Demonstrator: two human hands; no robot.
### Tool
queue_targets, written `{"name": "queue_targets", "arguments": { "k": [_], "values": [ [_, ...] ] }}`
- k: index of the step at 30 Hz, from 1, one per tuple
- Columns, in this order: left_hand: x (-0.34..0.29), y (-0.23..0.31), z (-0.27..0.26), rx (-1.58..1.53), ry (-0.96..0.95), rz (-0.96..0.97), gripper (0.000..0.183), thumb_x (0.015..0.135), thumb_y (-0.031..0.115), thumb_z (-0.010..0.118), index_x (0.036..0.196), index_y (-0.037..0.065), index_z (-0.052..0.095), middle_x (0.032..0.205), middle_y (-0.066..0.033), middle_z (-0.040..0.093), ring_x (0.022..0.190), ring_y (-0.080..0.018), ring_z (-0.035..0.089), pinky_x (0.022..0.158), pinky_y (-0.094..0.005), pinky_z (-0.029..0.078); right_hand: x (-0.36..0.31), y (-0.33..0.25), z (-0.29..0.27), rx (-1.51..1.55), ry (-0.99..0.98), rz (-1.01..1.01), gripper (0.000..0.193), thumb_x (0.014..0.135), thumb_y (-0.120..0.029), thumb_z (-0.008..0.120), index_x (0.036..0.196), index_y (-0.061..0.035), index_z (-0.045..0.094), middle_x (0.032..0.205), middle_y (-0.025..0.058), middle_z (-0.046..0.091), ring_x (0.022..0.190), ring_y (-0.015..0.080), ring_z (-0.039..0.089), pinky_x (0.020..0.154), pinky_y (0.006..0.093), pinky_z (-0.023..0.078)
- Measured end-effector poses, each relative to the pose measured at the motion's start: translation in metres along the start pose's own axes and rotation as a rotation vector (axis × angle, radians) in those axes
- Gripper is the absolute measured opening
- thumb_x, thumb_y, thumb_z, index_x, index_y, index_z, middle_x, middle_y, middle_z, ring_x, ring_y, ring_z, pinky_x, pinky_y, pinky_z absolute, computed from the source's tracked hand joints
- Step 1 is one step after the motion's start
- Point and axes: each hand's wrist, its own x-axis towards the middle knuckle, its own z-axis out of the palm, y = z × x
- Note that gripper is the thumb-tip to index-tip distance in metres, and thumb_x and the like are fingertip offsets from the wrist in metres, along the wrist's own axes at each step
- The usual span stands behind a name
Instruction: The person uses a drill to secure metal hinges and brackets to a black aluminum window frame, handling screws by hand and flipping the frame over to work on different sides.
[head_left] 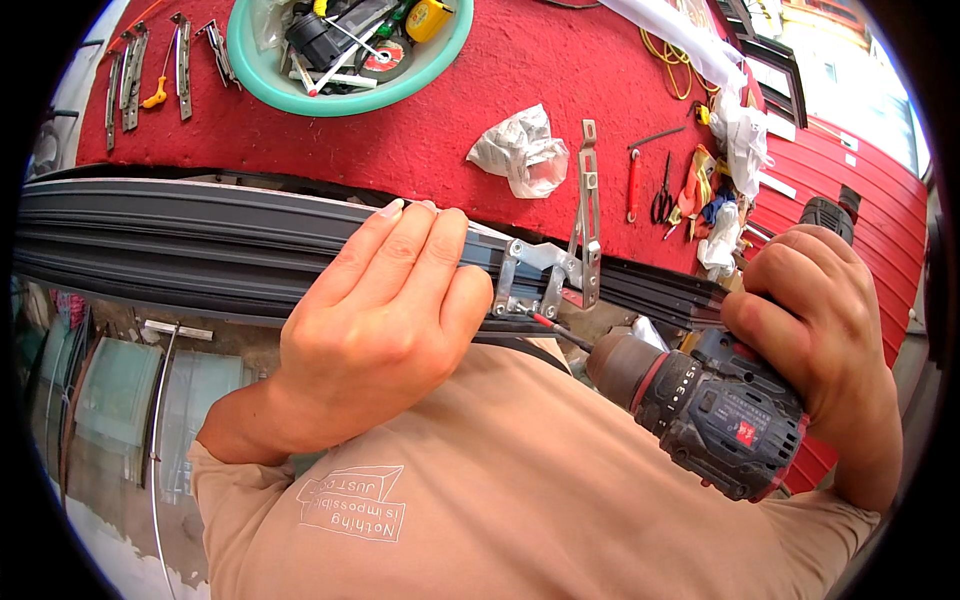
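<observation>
The right grip (812, 310) is clenched around a cordless drill (718, 405), its bit (546, 322) reaching the metal friction hinge (548, 257); whether they touch, I cannot tell. The hinge sits on the dark grey aluminium profile (180, 235), just right of the left grip (380, 305), whose fingers clasp the profile from above. Beyond, the red worktop (400, 140) carries 1 turquoise basin (335, 106) of tools.

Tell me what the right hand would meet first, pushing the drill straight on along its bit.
Most likely the metal hinge: the right hand holds the drill, whose bit points at the hinge's near end. Whether the tip touches it is unclear from this angle.
</observation>
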Motion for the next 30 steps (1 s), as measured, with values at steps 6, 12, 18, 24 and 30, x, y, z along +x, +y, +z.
{"name": "queue_targets", "arguments": {
  "k": [6, 12, 18, 24, 30],
  "values": [
    [-0.001, 0.000, 0.001, 0.014, 0.002, -0.007, 0.012, 0.080, 0.007, 0.073, 0.085, 0.008, 0.063, 0.125, -0.0150, 0.082, 0.120, -0.0312, 0.079, 0.113, -0.0464, 0.060, 0.003, 0.006, 0.002, -0.009, 0.010, -0.041, 0.025, 0.073, -0.026, 0.077, 0.088, -0.0080, 0.067, 0.087, 0.0072, 0.059, 0.079, 0.0288, 0.064, 0.071, 0.0443, 0.051],
    [-0.002, 0.000, -0.001, 0.018, -0.009, -0.025, 0.011, 0.083, 0.014, 0.074, 0.085, 0.010, 0.064, 0.122, -0.0128, 0.082, 0.119, -0.0276, 0.079, 0.114, -0.0438, 0.060, 0.005, 0.004, -0.003, -0.042, -0.015, -0.035, 0.026, 0.075, -0.027, 0.077, 0.089, -0.0077, 0.068, 0.088, 0.0077, 0.059, 0.081, 0.0298, 0.064, 0.074, 0.0450, 0.051],
    [0.002, 0.004, -0.007, -0.012, -0.048, -0.029, 0.023, 0.078, 0.020, 0.083, 0.089, 0.008, 0.067, 0.124, -0.0137, 0.082, 0.121, -0.0310, 0.078, 0.114, -0.0459, 0.060, -0.006, 0.013, 0.004, 0.028, -0.007, -0.004, 0.028, 0.074, -0.027, 0.080, 0.094, -0.0097, 0.070, 0.094, 0.0094, 0.061, 0.091, 0.0345, 0.066, 0.083, 0.0499, 0.052],
    [0.006, 0.011, -0.013, -0.023, -0.058, -0.060, 0.051, 0.068, 0.040, 0.097, 0.091, 0.006, 0.067, 0.129, -0.0132, 0.082, 0.121, -0.0356, 0.078, 0.112, -0.0487, 0.060, -0.001, 0.020, 0.000, 0.082, 0.019, -0.033, 0.028, 0.071, -0.023, 0.083, 0.094, -0.0080, 0.073, 0.093, 0.0115, 0.065, 0.093, 0.0385, 0.068, 0.083, 0.0506, 0.054],
    [-0.007, 0.004, -0.010, 0.043, -0.127, -0.092, 0.049, 0.079, 0.045, 0.096, 0.103, 0.007, 0.075, 0.124, -0.0145, 0.083, 0.117, -0.0381, 0.079, 0.106, -0.0479, 0.061, -0.008, 0.030, 0.015, 0.103, 0.111, -0.059, 0.028, 0.071, -0.022, 0.083, 0.093, -0.0079, 0.073, 0.093, 0.0118, 0.065, 0.093, 0.0387, 0.069, 0.083, 0.0508, 0.054]
  ]
}}
